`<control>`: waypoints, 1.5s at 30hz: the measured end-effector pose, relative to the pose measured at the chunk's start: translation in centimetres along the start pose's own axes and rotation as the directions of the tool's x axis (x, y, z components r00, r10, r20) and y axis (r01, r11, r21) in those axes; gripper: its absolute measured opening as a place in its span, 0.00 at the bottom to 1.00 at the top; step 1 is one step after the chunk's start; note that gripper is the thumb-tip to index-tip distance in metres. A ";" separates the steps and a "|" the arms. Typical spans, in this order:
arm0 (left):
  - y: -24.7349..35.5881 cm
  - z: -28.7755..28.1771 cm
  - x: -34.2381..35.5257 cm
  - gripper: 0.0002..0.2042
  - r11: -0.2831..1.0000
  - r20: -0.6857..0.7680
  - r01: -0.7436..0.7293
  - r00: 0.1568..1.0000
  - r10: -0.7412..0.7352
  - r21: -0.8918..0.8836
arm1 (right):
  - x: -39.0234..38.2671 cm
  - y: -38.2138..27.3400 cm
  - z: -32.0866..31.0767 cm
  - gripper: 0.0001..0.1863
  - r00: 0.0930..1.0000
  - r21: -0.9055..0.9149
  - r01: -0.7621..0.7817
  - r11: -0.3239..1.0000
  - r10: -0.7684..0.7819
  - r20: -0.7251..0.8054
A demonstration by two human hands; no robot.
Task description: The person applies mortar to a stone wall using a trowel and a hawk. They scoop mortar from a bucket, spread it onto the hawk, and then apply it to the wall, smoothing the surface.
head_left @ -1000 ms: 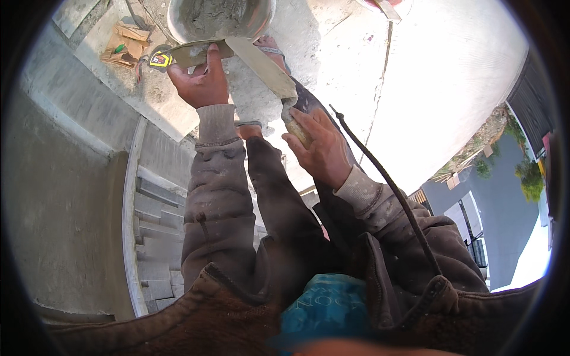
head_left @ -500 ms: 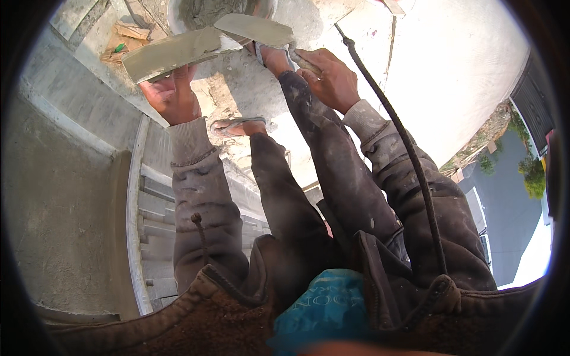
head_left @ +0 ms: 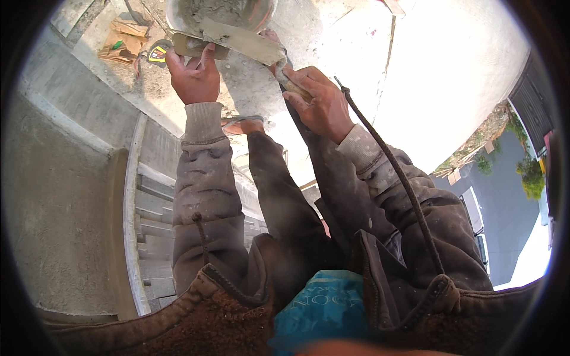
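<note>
My left hand point(head_left: 196, 76) grips a small flat grey-coated plate point(head_left: 219, 51) from underneath, in front of a metal basin point(head_left: 255, 15) holding grey mortar point(head_left: 219, 10). In my right hand point(head_left: 317, 101) is the handle of a trowel point(head_left: 246, 46), closed in my fingers. The long blade, smeared with grey paste, reaches left over the plate and the near part of the basin, hiding some of the plate. A yellow and black tape measure point(head_left: 158, 54) lies on the floor left of my left hand.
Torn brown paper point(head_left: 122, 43) lies beside the tape measure. A concrete ledge point(head_left: 77, 107) and a ribbed grey structure point(head_left: 154, 207) run along my left. My sandalled feet are below my hands on dusty concrete. At the right are a paved road point(head_left: 504, 190) and plants point(head_left: 530, 178).
Half a second ago both tools were tilted apart, the plate further left and lower. Now my left hand is higher and right, my right hand lower, with the blade lying across the plate.
</note>
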State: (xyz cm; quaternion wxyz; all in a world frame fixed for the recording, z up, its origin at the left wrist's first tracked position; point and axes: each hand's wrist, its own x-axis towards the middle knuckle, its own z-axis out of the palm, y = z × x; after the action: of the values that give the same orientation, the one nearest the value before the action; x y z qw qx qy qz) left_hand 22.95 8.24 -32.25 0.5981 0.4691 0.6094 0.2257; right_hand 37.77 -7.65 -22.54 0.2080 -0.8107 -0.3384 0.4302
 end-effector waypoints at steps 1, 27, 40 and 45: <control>-0.1 -0.1 -0.1 0.27 0.986 0.018 0.010 1.000 -0.013 0.165 | 0.1 -0.7 -0.2 0.24 0.999 -0.011 -0.038 0.999 0.039 0.035; 3.9 -5.1 2.1 0.31 0.524 0.378 -0.259 0.916 -0.132 0.811 | 8.0 6.5 -7.9 0.18 0.861 -0.547 0.506 0.666 -0.419 0.287; -2.0 -5.7 -2.5 0.28 0.684 0.171 0.225 0.974 -0.147 -0.694 | 0.2 -0.5 -2.8 0.23 1.000 -0.332 -0.005 0.943 0.013 0.020; 1.8 -1.3 -4.4 0.28 0.823 -0.029 0.105 0.989 -0.145 -0.558 | -0.8 -2.9 0.2 0.23 0.997 -0.312 -0.071 0.947 0.068 -0.020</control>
State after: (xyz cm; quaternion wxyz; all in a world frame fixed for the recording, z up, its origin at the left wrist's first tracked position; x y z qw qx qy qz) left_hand 21.60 5.73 -28.22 0.6999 0.2264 0.5679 0.3693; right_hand 36.26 -6.18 -20.37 0.0634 -0.8467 -0.3724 0.3747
